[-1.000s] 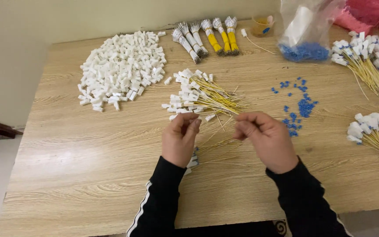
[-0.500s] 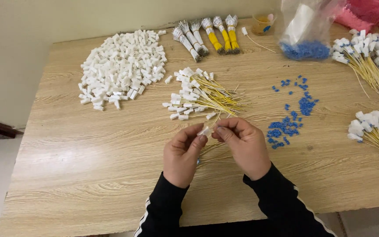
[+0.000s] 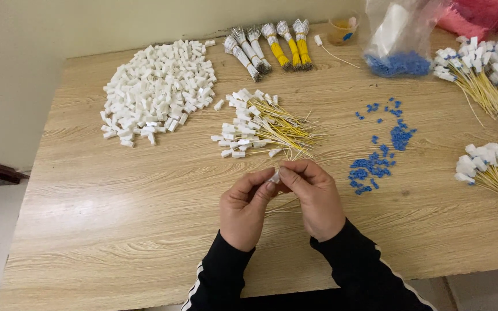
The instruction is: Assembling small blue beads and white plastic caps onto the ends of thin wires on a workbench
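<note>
My left hand (image 3: 244, 210) and my right hand (image 3: 313, 196) meet above the wooden table (image 3: 116, 230), fingertips pinched together on one small white connector (image 3: 275, 177). Thin yellow wires (image 3: 283, 206) trail from it beneath my palms. Just beyond my fingers lies a fan of yellow wires fitted with white connectors (image 3: 260, 129). A scatter of small blue pieces (image 3: 378, 158) sits to the right of my right hand.
A large heap of loose white connectors (image 3: 157, 89) lies at the back left. Bundled wire sets (image 3: 272, 49) stand along the far edge beside a small cup (image 3: 342, 30) and a clear bag of blue pieces (image 3: 399, 43). Finished wire bunches (image 3: 491, 75) (image 3: 494, 167) fill the right side.
My hands have come together from apart, the right one moving left, and now pinch a white connector between them. The view has shifted slightly.
</note>
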